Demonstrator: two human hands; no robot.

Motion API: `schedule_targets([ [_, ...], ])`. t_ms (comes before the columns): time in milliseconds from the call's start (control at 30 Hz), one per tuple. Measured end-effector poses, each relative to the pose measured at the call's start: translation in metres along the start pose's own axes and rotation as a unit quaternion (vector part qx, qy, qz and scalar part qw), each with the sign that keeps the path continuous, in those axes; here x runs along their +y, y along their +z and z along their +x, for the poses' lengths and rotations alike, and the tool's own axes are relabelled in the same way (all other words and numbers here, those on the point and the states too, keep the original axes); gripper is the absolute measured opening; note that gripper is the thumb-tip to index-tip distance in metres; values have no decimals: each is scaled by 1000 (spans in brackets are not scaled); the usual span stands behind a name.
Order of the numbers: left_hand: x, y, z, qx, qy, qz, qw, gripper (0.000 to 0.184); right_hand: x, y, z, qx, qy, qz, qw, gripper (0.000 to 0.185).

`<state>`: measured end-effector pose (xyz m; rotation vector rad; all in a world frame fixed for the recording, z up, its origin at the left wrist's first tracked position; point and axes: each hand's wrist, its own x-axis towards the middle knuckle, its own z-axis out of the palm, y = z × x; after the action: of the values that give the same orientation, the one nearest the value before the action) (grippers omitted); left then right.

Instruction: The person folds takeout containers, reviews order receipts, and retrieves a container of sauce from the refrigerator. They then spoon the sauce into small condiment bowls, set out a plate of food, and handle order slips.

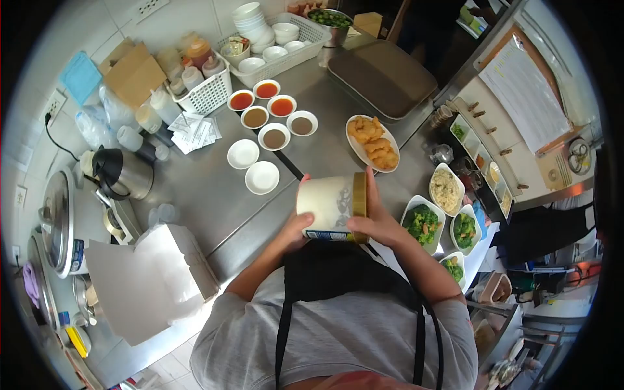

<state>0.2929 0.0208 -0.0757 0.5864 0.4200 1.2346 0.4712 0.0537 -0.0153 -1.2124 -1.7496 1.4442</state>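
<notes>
A large jar (323, 201) of pale, creamy contents lies tilted on its side between my two hands, in front of my apron. Its gold lid (359, 203) points right. My left hand (299, 224) grips the jar's base end, thumb on the near side. Around the lid end, my right hand (377, 218) is wrapped with its thumb on the label side. Beyond the jar stand two empty white bowls (262, 177) and several small bowls of red and brown sauce (274, 138). An oval plate (351, 148) of fried pieces (374, 140) lies to the right.
At right are bowls of broccoli (421, 224) and a bowl of pale food (446, 190). A brown tray (383, 78) lies at the back. An open white box (143, 279), a steel jug (133, 172) and a squeeze-bottle basket (205, 94) stand left. Another person (435, 32) stands behind.
</notes>
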Motion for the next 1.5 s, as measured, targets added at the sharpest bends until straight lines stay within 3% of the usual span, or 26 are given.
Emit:
schedule_targets([
  [100,17,3,-7,32,22,-80,996,93,-14,16,19,7,-97,-84,992,107],
  [233,36,-18,-17,63,102,-50,992,82,-41,42,38,-13,-242,-187,952,96],
  [267,37,-32,-24,76,28,-155,985,75,-73,53,34,-25,-285,-332,899,89],
  [300,37,-29,-34,102,24,-194,975,74,-92,62,35,-96,-273,-391,874,83],
  [367,39,-33,-45,117,53,-217,968,72,-99,62,53,-176,-334,-373,848,80],
  [467,51,-45,-55,61,40,-215,974,69,-111,59,64,-276,-402,-348,801,79],
  [567,52,-56,-53,30,-5,-296,955,68,-126,58,63,-307,-460,-418,720,77],
  [600,47,-59,-51,117,-16,-266,957,71,-132,49,66,-286,-462,-408,734,79],
  [633,45,-57,-49,102,15,-285,953,72,-136,34,73,-265,-466,-397,745,82],
  [700,43,-54,-51,75,73,-314,944,73,-124,4,91,-200,-432,-241,846,89],
  [767,42,-65,-57,82,90,-319,940,73,-79,-16,112,-219,-304,-223,900,95],
  [833,42,-78,-65,47,118,-276,953,70,-7,-24,121,-207,-215,-345,890,97],
  [933,46,-84,-70,80,169,-204,961,72,46,-13,113,-190,-168,-584,771,99],
  [1033,53,-76,-72,97,175,-187,962,72,66,-12,119,-129,-221,-571,780,83],
  [1133,65,-66,-67,109,168,-191,961,72,1,-2,131,-49,-383,-455,803,50],
  [1233,68,-62,-58,99,153,-185,966,71,-65,31,126,-59,-549,-443,706,25],
  [1333,70,-58,-49,109,154,-173,967,71,-82,60,134,-90,-628,-435,639,13],
  [1500,69,-61,-49,114,162,-178,964,70,-87,76,141,-145,-647,-504,554,4],
])
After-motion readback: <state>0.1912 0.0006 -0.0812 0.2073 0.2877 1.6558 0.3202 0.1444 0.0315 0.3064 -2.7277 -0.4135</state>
